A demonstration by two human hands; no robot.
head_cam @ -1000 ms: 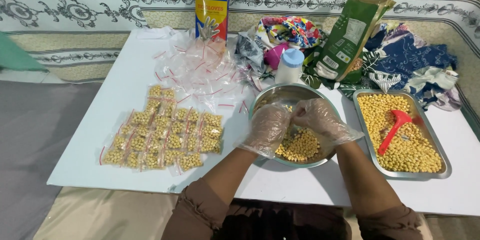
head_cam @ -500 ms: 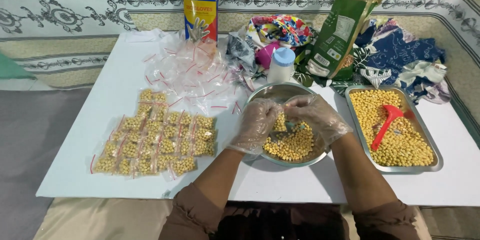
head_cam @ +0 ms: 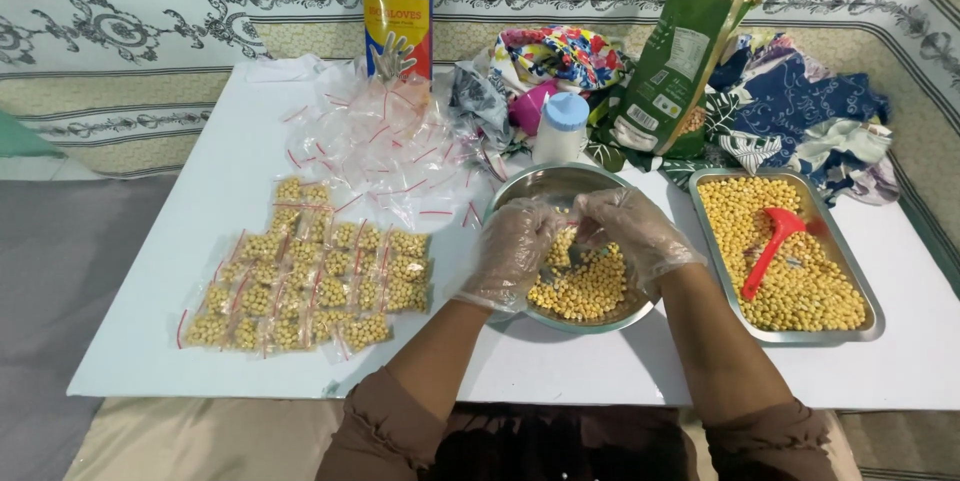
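Observation:
Both my hands wear thin clear plastic gloves and meet over a round steel bowl [head_cam: 520, 193] half full of yellow chickpeas [head_cam: 585, 288]. My left hand [head_cam: 512, 253] is curled around a small clear bag [head_cam: 572, 239] with some chickpeas in it, just above the heap. At the bag's top edge, the fingers of my right hand [head_cam: 630, 231] pinch it. The bag is mostly hidden between the gloves.
Several filled small bags [head_cam: 310, 276] lie in rows at the left of the white table [head_cam: 560, 371], with a pile of empty zip bags [head_cam: 385, 151] behind. To the right is a steel tray [head_cam: 868, 321] of chickpeas with a red scoop [head_cam: 772, 246]. A white bottle [head_cam: 562, 128], green pouch [head_cam: 680, 66], glove pack [head_cam: 396, 16] and cloths stand behind.
My hands have stayed over the bowl and drawn closer together around the small bag. The view has shifted slightly; nothing else on the table has moved.

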